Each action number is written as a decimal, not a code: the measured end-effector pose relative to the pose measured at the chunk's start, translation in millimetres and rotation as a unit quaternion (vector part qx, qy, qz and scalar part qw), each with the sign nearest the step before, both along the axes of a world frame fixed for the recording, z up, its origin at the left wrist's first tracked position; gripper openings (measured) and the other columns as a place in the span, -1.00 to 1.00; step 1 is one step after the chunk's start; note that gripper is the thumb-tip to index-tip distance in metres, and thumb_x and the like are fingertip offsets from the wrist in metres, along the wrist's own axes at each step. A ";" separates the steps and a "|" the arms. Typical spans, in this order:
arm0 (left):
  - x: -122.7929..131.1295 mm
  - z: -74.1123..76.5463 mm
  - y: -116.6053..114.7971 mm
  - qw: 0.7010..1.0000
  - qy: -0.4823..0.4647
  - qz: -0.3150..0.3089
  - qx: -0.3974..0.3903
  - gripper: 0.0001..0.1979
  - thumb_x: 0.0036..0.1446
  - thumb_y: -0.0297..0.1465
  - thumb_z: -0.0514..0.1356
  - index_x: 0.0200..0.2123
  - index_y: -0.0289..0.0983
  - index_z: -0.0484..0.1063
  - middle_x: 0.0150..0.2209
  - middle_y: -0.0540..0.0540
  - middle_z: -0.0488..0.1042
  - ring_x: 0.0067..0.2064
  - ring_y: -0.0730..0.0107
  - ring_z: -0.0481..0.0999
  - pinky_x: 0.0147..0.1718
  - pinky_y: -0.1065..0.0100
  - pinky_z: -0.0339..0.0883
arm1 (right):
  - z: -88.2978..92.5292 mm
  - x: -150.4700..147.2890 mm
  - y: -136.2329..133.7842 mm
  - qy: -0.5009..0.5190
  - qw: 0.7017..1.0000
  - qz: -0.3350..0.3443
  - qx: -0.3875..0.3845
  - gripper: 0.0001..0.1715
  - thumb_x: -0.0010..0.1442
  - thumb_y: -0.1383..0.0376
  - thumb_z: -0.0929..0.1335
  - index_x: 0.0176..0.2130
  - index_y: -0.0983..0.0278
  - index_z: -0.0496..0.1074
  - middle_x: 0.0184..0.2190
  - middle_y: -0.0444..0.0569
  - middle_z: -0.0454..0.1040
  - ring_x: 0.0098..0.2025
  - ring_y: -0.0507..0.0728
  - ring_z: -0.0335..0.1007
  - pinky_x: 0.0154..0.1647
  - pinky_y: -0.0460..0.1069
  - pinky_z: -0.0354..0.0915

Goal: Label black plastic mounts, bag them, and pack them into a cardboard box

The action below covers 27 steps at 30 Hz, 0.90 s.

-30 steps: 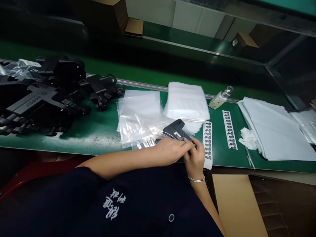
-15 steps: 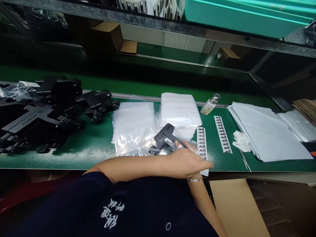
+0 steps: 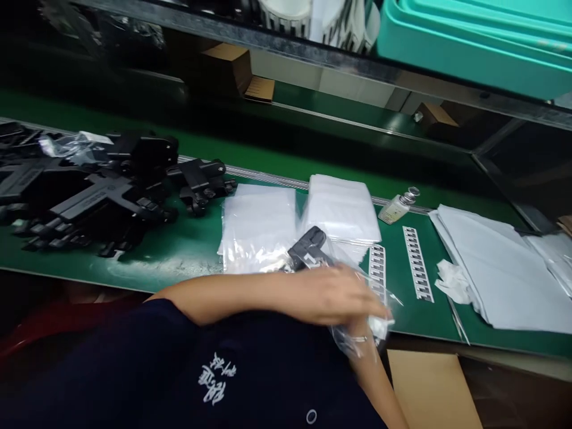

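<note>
A black plastic part point(image 3: 308, 247) with a small white label lies partly inside a clear plastic bag point(image 3: 346, 339), near the front edge of the bench. My left hand point(image 3: 335, 295) reaches across from the left, blurred, with its fingers curled over the bag's loose film. My right hand is mostly hidden behind the left hand and the film; only its wrist with a bracelet point(image 3: 358, 339) shows clearly. Beside the part lie a flat stack of clear bags point(image 3: 259, 229) and a thicker stack of white bags point(image 3: 342, 205). A label strip point(image 3: 377, 265) is close to my left hand.
Several black plastic assemblies point(image 3: 102, 196) pile up on the left. To the right are a pump bottle point(image 3: 397, 207), another label strip point(image 3: 417, 265), crumpled tissue point(image 3: 452, 281), tweezers point(image 3: 458, 322) and white sheets point(image 3: 504, 268). A shelf holds teal bins point(image 3: 469, 59); a cardboard box point(image 3: 433, 387) stands below.
The view has shifted, so the bench appears tilted. My left hand's fingers have moved off the black part, and the bag's film now spreads over my right wrist.
</note>
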<state>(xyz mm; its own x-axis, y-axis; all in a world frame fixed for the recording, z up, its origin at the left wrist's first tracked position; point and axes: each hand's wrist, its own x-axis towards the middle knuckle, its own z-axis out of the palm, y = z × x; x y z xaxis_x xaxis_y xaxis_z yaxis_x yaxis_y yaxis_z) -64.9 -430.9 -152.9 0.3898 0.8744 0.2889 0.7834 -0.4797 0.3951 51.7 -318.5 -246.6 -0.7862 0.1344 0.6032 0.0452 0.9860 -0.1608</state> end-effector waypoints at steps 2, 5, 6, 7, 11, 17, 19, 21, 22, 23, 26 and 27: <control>-32.5 16.2 -12.5 0.988 0.048 0.136 -0.051 -0.60 0.21 -0.49 0.12 0.13 -0.31 0.34 0.17 -0.26 0.41 0.21 0.16 0.36 0.14 0.19 0.22 | 6.2 1.4 -6.5 0.021 0.997 0.067 0.039 -0.68 0.34 0.24 0.23 -0.16 0.27 0.54 -0.22 -0.02 0.59 -0.14 0.06 0.55 -0.19 -0.05 0.52; -61.6 21.3 -27.9 0.958 0.067 0.155 -0.233 -0.64 0.00 -0.40 0.32 -0.08 -0.23 0.46 -0.15 -0.12 0.59 -0.11 0.16 0.55 -0.15 0.27 0.38 | 15.5 0.4 -23.3 0.066 0.971 0.195 0.120 -0.79 0.24 0.33 0.38 -0.11 0.31 0.53 -0.22 0.10 0.61 -0.18 0.17 0.57 -0.17 0.07 0.51; -66.2 17.7 -31.6 0.952 0.040 0.117 -0.280 -0.66 -0.06 -0.38 0.36 -0.14 -0.20 0.48 -0.25 -0.05 0.60 -0.22 0.21 0.56 -0.25 0.32 0.38 | 18.1 -0.9 -28.2 0.072 0.961 0.233 0.133 -0.76 0.21 0.39 0.41 -0.08 0.30 0.52 -0.21 0.12 0.61 -0.16 0.21 0.57 -0.18 0.10 0.50; -69.2 12.1 -35.2 0.948 0.003 0.078 -0.307 -0.65 -0.10 -0.37 0.38 -0.17 -0.18 0.48 -0.29 0.00 0.60 -0.27 0.25 0.56 -0.31 0.36 0.37 | 20.2 -2.8 -31.5 0.067 0.954 0.261 0.131 -0.71 0.20 0.39 0.41 -0.05 0.29 0.50 -0.19 0.13 0.60 -0.13 0.23 0.56 -0.16 0.11 0.49; -75.0 -15.6 -60.2 0.940 -0.149 0.113 -0.287 -0.47 -0.13 -0.31 0.42 -0.04 -0.19 0.43 -0.14 -0.02 0.58 -0.13 0.24 0.57 -0.21 0.37 0.40 | 25.2 -8.1 -16.4 -0.004 0.976 0.219 -0.021 -0.51 0.21 0.15 0.41 0.13 0.13 0.40 0.00 0.06 0.52 0.06 0.27 0.45 0.04 0.22 0.41; -75.1 -39.0 -90.2 0.844 -0.285 0.437 -0.123 -0.41 0.03 -0.29 0.31 0.14 -0.26 0.28 -0.06 -0.17 0.55 -0.12 0.20 0.59 -0.18 0.26 0.47 | 53.3 9.2 9.8 0.181 0.963 -0.023 -0.200 -0.53 0.37 0.27 0.19 0.23 0.18 0.26 0.02 0.10 0.44 0.02 0.21 0.42 -0.02 0.18 0.40; -63.6 -41.1 -85.1 0.840 -0.287 0.445 -0.113 -0.24 -0.01 -0.33 0.32 0.25 -0.24 0.13 -0.06 -0.17 0.54 -0.12 0.20 0.59 -0.14 0.21 0.48 | 68.2 6.6 -6.7 0.113 0.983 0.082 -0.119 -0.57 0.33 0.20 0.27 0.16 0.19 0.34 0.01 0.07 0.46 0.06 0.22 0.38 0.05 0.17 0.36; -46.7 -43.5 -79.1 0.862 -0.264 0.416 -0.119 -0.01 -0.03 -0.35 0.33 0.37 -0.19 -0.15 -0.09 -0.15 0.56 -0.14 0.21 0.60 -0.15 0.20 0.49 | 79.6 -2.9 -24.7 0.010 0.988 0.139 -0.067 -0.52 0.28 0.12 0.33 0.12 0.26 0.37 0.03 0.13 0.46 0.08 0.25 0.36 0.09 0.16 0.34; -38.1 -45.5 -77.2 0.878 -0.246 0.391 -0.124 0.08 -0.02 -0.35 0.33 0.40 -0.16 -0.31 -0.11 -0.12 0.57 -0.16 0.21 0.61 -0.18 0.21 0.50 | 83.0 -8.3 -30.5 -0.020 0.988 0.134 -0.073 -0.51 0.28 0.09 0.33 0.10 0.30 0.38 -0.02 0.14 0.49 0.01 0.23 0.40 0.04 0.13 0.36; -30.4 -48.3 -76.3 0.896 -0.224 0.364 -0.122 0.12 0.00 -0.34 0.32 0.40 -0.14 -0.43 -0.13 -0.10 0.58 -0.18 0.21 0.62 -0.22 0.21 0.52 | 84.5 -12.6 -32.8 -0.050 0.986 0.131 -0.093 -0.52 0.26 0.05 0.34 0.03 0.31 0.41 -0.12 0.11 0.53 -0.07 0.20 0.43 -0.01 0.09 0.38; -17.0 -58.4 -71.9 0.946 -0.162 0.274 -0.063 0.08 0.09 -0.30 0.25 0.39 -0.04 -0.54 -0.13 -0.09 0.59 -0.21 0.16 0.63 -0.28 0.17 0.54 | 80.4 -11.1 -19.8 -0.144 0.947 0.213 -0.193 -0.64 0.22 0.04 0.38 -0.17 0.28 0.44 -0.30 -0.04 0.53 -0.23 0.07 0.45 -0.14 -0.08 0.36; -14.8 -60.7 -67.9 0.958 -0.152 0.242 -0.035 0.04 0.12 -0.28 0.23 0.39 -0.01 -0.50 -0.11 -0.10 0.58 -0.19 0.13 0.63 -0.27 0.14 0.55 | 77.4 -3.9 -11.0 -0.163 0.927 0.248 -0.228 -0.69 0.22 0.07 0.38 -0.21 0.27 0.42 -0.30 -0.07 0.53 -0.23 0.04 0.45 -0.16 -0.13 0.34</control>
<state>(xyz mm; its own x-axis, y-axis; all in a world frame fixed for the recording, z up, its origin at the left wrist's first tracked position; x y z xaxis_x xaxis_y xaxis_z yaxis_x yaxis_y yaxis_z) -79.7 -498.8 -213.6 -0.1596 0.9526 0.2591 0.7516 -0.0529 0.6575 47.8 -329.6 -169.2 -0.9502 -0.1101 0.2916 -0.2763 0.7306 -0.6244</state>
